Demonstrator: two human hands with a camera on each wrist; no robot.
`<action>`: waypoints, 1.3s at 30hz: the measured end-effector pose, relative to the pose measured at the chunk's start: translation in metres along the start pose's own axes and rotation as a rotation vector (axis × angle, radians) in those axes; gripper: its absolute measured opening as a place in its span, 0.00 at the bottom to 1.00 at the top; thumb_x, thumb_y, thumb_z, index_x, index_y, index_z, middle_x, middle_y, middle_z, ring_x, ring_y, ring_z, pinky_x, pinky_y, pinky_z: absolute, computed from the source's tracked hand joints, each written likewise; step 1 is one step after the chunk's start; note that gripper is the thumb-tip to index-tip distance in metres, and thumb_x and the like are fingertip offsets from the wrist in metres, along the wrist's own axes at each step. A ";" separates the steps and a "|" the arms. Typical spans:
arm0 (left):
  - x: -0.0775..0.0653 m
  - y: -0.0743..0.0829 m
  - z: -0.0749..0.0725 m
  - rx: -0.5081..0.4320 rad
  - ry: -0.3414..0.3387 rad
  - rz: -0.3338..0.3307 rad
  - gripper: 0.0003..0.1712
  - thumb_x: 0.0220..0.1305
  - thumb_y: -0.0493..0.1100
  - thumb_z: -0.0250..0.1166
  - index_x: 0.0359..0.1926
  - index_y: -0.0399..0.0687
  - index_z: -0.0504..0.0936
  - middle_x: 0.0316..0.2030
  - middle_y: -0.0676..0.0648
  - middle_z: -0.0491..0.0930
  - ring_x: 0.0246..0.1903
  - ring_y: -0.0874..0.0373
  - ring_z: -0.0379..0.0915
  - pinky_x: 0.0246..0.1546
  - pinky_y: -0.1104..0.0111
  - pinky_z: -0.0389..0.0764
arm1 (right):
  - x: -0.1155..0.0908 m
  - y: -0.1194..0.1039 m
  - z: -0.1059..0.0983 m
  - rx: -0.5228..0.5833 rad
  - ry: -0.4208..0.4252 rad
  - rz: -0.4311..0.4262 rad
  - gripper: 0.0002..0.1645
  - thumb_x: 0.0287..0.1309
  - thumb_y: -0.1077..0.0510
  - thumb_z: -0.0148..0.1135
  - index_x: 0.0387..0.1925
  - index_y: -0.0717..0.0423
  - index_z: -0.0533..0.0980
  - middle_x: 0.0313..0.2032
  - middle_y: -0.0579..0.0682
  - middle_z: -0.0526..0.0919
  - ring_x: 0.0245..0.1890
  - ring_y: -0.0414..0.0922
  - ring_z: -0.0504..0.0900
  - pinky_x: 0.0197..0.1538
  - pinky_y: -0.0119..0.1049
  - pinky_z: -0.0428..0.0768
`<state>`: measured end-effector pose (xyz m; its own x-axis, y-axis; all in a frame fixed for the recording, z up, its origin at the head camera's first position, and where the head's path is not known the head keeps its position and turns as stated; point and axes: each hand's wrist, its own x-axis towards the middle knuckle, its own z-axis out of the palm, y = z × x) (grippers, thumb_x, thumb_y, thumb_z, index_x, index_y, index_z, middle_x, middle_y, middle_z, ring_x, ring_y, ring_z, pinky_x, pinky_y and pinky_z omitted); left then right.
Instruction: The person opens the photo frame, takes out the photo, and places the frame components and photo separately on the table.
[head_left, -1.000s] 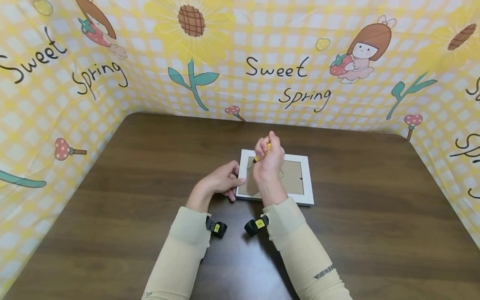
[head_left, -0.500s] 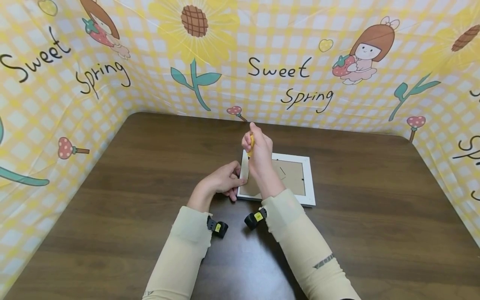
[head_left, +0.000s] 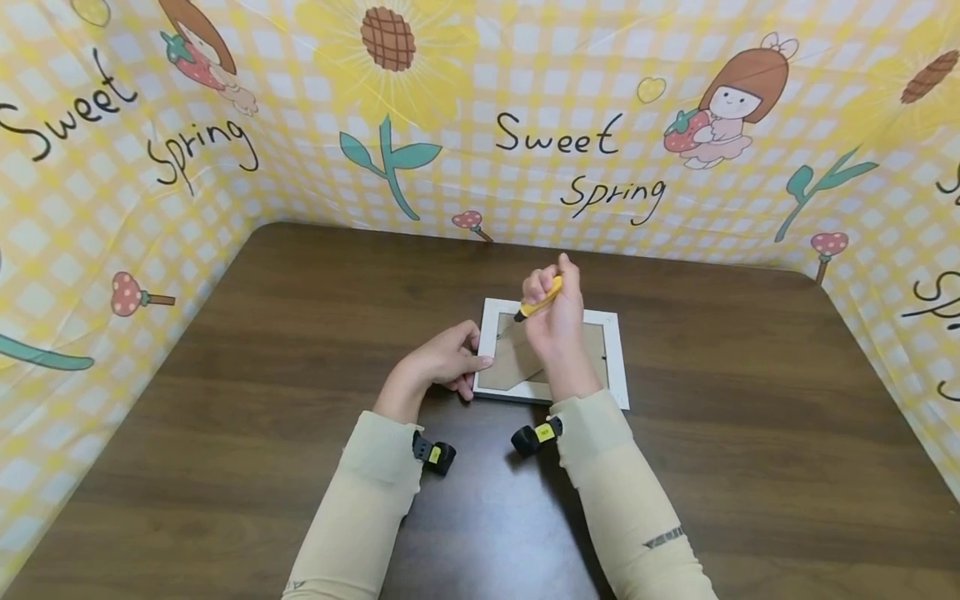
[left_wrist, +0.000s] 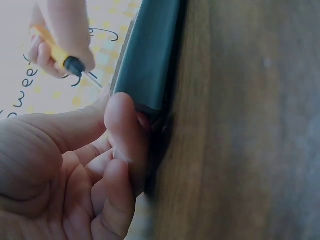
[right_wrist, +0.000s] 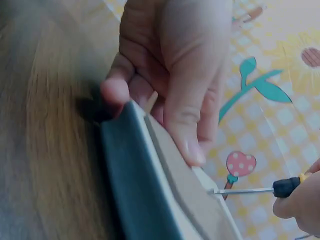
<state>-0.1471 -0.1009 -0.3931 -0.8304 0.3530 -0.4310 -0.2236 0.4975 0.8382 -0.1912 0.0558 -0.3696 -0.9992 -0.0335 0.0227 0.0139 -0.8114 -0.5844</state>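
Note:
A white picture frame [head_left: 617, 358] lies back side up on the table, its brown backing board [head_left: 510, 367] showing. My left hand [head_left: 446, 358] grips the frame's left edge, thumb on top and fingers at the side and underneath. In my right hand [head_left: 558, 325] is a screwdriver with a yellow handle [head_left: 543, 297] and black collar, slanted over the backing. Seen from the right wrist, its metal shaft [right_wrist: 245, 191] reaches the seam between the backing and the border, near a small light tab. The right forearm hides part of the backing in the head view.
The dark wooden table [head_left: 300, 317] extends around the frame. A yellow checked cloth [head_left: 420, 167] with printed flowers and lettering hangs along its back and sides. A small black camera sits on each wrist, the right one [head_left: 534, 437] in front of the frame.
My right hand swung to the left with the screwdriver turned more upright, then came back right, tilting it again. The left hand and the frame have stayed in place.

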 end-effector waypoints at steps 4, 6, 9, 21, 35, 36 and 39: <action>0.001 0.002 0.001 -0.004 0.004 -0.006 0.15 0.65 0.42 0.57 0.43 0.39 0.61 0.14 0.45 0.72 0.12 0.58 0.76 0.16 0.70 0.70 | -0.003 -0.007 -0.010 0.034 0.012 0.018 0.30 0.70 0.50 0.36 0.09 0.52 0.58 0.10 0.45 0.58 0.14 0.39 0.55 0.24 0.28 0.55; 0.001 0.003 0.003 -0.004 0.004 -0.010 0.15 0.65 0.42 0.57 0.43 0.39 0.61 0.15 0.45 0.72 0.12 0.58 0.76 0.16 0.70 0.70 | -0.004 -0.013 -0.014 0.062 0.018 0.031 0.31 0.70 0.48 0.35 0.09 0.52 0.59 0.10 0.45 0.58 0.14 0.39 0.55 0.24 0.28 0.56; 0.001 0.004 0.005 -0.003 0.018 -0.021 0.15 0.65 0.42 0.58 0.43 0.39 0.61 0.15 0.45 0.72 0.12 0.58 0.76 0.16 0.70 0.71 | -0.006 -0.027 -0.017 0.083 0.014 0.047 0.34 0.70 0.43 0.33 0.09 0.52 0.59 0.10 0.45 0.59 0.15 0.39 0.56 0.26 0.30 0.57; -0.007 0.006 0.001 0.051 0.070 -0.074 0.19 0.64 0.53 0.58 0.41 0.41 0.69 0.21 0.42 0.78 0.18 0.54 0.80 0.20 0.69 0.75 | -0.027 -0.109 -0.021 0.046 -0.066 -0.060 0.33 0.66 0.38 0.41 0.13 0.55 0.61 0.12 0.48 0.64 0.17 0.43 0.61 0.33 0.35 0.59; -0.038 -0.004 -0.017 0.049 0.075 -0.012 0.20 0.70 0.50 0.49 0.51 0.37 0.69 0.26 0.41 0.81 0.23 0.54 0.82 0.27 0.66 0.78 | -0.035 -0.148 -0.040 -0.492 0.114 -0.155 0.08 0.59 0.66 0.56 0.28 0.58 0.67 0.16 0.47 0.66 0.14 0.39 0.63 0.20 0.28 0.59; -0.039 -0.005 -0.016 0.041 0.068 -0.014 0.20 0.70 0.49 0.49 0.51 0.37 0.70 0.27 0.41 0.81 0.24 0.54 0.82 0.27 0.66 0.77 | -0.034 -0.151 -0.042 -0.601 0.133 -0.123 0.07 0.59 0.65 0.56 0.29 0.57 0.67 0.16 0.46 0.67 0.14 0.39 0.64 0.20 0.27 0.61; -0.041 -0.009 -0.013 0.007 0.052 -0.025 0.20 0.70 0.48 0.50 0.51 0.36 0.70 0.28 0.40 0.81 0.24 0.53 0.82 0.26 0.67 0.77 | -0.028 -0.160 -0.050 -1.013 0.140 0.011 0.06 0.61 0.59 0.56 0.35 0.57 0.68 0.18 0.44 0.70 0.16 0.37 0.67 0.20 0.27 0.66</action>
<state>-0.1179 -0.1303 -0.3789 -0.8502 0.2985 -0.4337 -0.2413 0.5112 0.8249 -0.1670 0.2161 -0.3175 -0.9956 0.0831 -0.0433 0.0488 0.0655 -0.9967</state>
